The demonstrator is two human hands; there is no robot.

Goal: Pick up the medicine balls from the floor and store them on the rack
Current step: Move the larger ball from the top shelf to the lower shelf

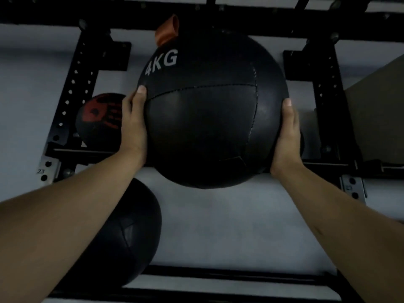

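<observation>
I have the 4KG ball (pixel 209 119) pressed between my left hand (pixel 133 125) and right hand (pixel 286 136), palms flat on its sides with fingers spread, up against the black rack (pixel 328 88). I count three balls: this one, a red-printed ball (pixel 99 119) left of it on the rack, and a plain black ball (pixel 129 232) below-left.

I see a gym storage corner: a black perforated steel rack (pixel 72 84) on a pale wall, with a stitched medicine ball (pixel 209 119) marked "4KG" and two more balls.
</observation>
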